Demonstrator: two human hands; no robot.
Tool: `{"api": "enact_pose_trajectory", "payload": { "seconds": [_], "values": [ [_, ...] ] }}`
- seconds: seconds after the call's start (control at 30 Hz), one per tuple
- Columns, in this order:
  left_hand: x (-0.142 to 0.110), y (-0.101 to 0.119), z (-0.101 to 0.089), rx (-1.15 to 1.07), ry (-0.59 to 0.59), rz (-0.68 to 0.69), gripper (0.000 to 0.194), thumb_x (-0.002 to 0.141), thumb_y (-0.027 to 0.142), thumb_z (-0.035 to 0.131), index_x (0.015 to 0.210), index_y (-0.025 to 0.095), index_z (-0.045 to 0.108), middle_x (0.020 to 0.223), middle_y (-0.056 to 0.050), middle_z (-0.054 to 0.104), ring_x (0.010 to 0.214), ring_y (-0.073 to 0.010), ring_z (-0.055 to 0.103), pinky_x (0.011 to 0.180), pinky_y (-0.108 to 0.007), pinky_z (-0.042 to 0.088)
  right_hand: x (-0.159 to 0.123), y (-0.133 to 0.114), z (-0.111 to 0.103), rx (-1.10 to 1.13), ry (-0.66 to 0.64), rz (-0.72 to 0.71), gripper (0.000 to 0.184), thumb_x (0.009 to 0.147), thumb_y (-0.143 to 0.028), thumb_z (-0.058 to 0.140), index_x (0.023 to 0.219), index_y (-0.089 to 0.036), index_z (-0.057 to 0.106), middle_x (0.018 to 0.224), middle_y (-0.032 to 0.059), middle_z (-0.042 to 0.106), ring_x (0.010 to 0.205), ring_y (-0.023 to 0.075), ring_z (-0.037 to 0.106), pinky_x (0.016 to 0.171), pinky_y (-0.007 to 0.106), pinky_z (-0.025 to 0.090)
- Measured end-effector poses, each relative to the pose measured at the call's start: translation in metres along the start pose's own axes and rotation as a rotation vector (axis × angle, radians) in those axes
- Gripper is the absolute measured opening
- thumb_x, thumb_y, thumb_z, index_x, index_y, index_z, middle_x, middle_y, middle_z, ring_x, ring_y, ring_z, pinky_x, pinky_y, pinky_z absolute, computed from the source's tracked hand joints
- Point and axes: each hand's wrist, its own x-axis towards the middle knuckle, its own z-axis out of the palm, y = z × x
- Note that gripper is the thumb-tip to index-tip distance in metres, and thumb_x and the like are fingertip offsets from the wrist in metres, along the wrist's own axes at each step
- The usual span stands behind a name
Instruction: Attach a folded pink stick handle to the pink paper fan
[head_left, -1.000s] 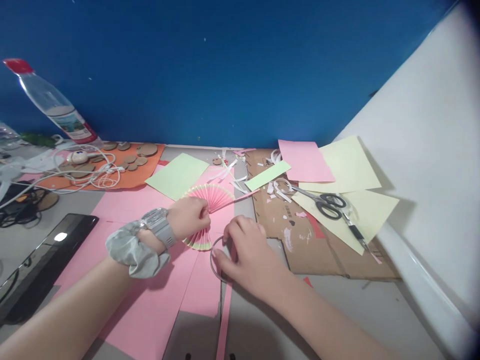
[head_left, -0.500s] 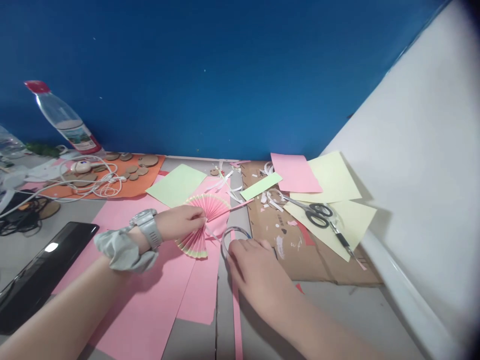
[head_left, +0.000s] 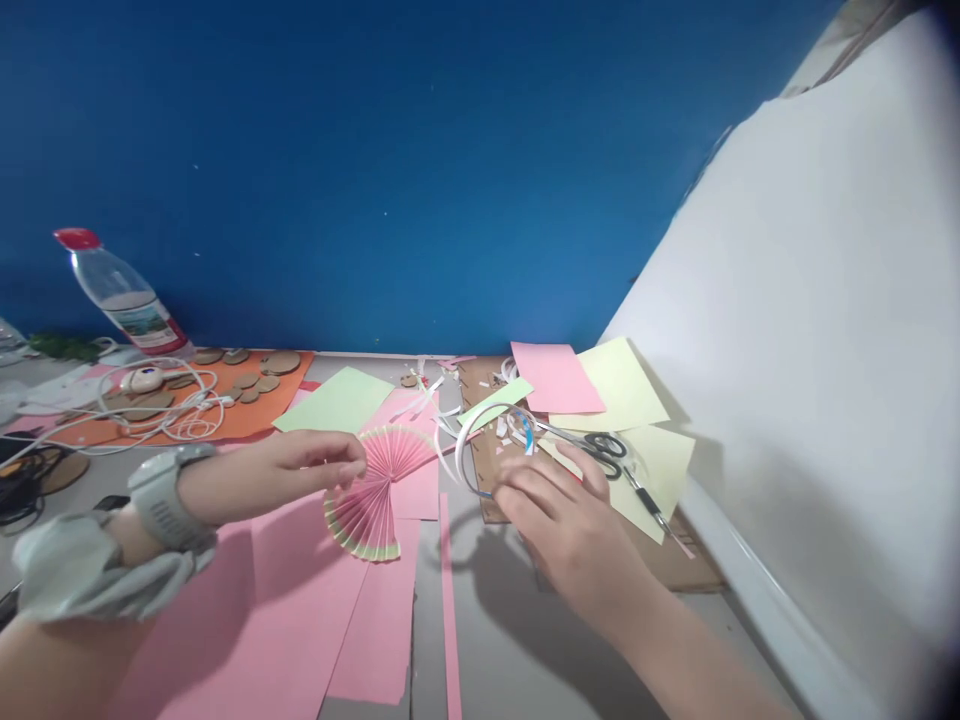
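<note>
The step in hand appears to be handling a thin ring-shaped roll, probably tape, over the work with a pleated pink fan [head_left: 371, 510]. The right hand [head_left: 574, 525] pinches the roll [head_left: 460, 455] by its near right side, holding it raised above the tabletop [head_left: 517, 660]. The left hand [head_left: 289, 468] hovers at the fan's left side with fingers curled together; whether a bit of tape sits between the fingertips, I cannot tell. The fan lies between the hands, partly under the left fingertips, its open side toward the right hand.

The next move seems to call for steadying the roll and finding or freeing its end without dragging the pleats.

Ahead of the right hand, the scissors [head_left: 574, 437] and a green strip [head_left: 514, 390] lie near the roll, so forward reach is tight. A white panel [head_left: 795, 330] bounds the right forearm's outward swing; a blue panel [head_left: 375, 180] stands beyond both hands. The freest room is on the grey tabletop between the right hand and the body, beside a narrow pink strip [head_left: 450, 630]. Pink sheets [head_left: 285, 630] under the left forearm could slip if brushed.
</note>
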Motion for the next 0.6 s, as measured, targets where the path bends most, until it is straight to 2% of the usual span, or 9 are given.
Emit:
{"api": "enact_pose_trajectory", "payload": {
  "seconds": [0.1,0.17,0.23,0.3,0.4,0.5,0.6],
  "values": [
    [0.005,0.004,0.024,-0.026,0.205,0.097,0.024,0.09,0.037,0.04,0.088,0.02,0.057,0.079,-0.001,0.055,0.074,-0.0143,0.05,0.07,-0.026,0.042,0.006,-0.001,-0.004,0.033,0.044,-0.031,0.027,0.086,-0.002,0.037,0.085,-0.021,0.056,0.086,-0.0003,0.065,0.094,0.0144,0.056,0.1,0.04,0.022],
    [0.008,0.007,0.042,-0.216,0.38,0.208,0.024,0.092,0.035,0.039,0.102,0.021,0.055,0.091,-0.004,0.056,0.084,-0.0162,0.052,0.078,-0.029,0.043,0.008,-0.003,-0.001,0.038,0.063,-0.054,0.025,0.087,-0.006,0.038,0.086,-0.022,0.057,0.088,-0.0006,0.066,0.094,0.0145,0.056,0.1,0.038,0.022],
    [0.01,0.011,0.055,-0.458,0.462,0.312,0.029,0.094,0.036,0.032,0.103,0.02,0.055,0.094,-0.007,0.055,0.084,-0.0171,0.052,0.078,-0.031,0.045,0.008,-0.005,0.004,0.032,0.075,-0.083,0.026,0.087,-0.006,0.038,0.089,-0.023,0.058,0.091,0.0,0.067,0.096,0.0146,0.056,0.1,0.038,0.022],
    [0.009,0.014,0.061,-0.581,0.411,0.39,0.041,0.095,0.041,0.026,0.091,0.021,0.061,0.088,-0.006,0.053,0.079,-0.0171,0.051,0.075,-0.032,0.046,0.007,-0.005,0.01,0.028,0.083,-0.102,0.028,0.086,-0.005,0.038,0.091,-0.024,0.058,0.094,0.0004,0.067,0.096,0.0144,0.056,0.101,0.038,0.022],
    [0.004,0.016,0.059,-0.52,0.208,0.362,0.05,0.094,0.043,0.026,0.075,0.02,0.066,0.081,-0.005,0.053,0.076,-0.0171,0.052,0.077,-0.033,0.046,0.005,-0.004,0.019,0.046,0.095,-0.1,0.029,0.085,-0.004,0.04,0.092,-0.025,0.058,0.094,0.0003,0.067,0.097,0.0146,0.056,0.101,0.037,0.022],
    [0.0,0.019,0.059,-0.424,0.053,0.316,0.037,0.092,0.035,0.038,0.077,0.021,0.069,0.08,-0.005,0.059,0.079,-0.0173,0.056,0.08,-0.032,0.046,0.004,-0.004,0.026,0.093,0.129,-0.072,0.028,0.084,-0.003,0.041,0.09,-0.025,0.058,0.091,-0.001,0.067,0.096,0.0134,0.057,0.1,0.037,0.023],
    [-0.001,0.025,0.072,-0.378,0.019,0.319,0.029,0.092,0.027,0.042,0.087,0.023,0.07,0.087,-0.005,0.062,0.086,-0.0173,0.059,0.083,-0.031,0.048,0.003,-0.005,0.032,0.197,0.175,-0.011,0.025,0.085,-0.004,0.041,0.087,-0.024,0.056,0.087,-0.0021,0.066,0.093,0.0129,0.057,0.098,0.036,0.027]
  ]
}}
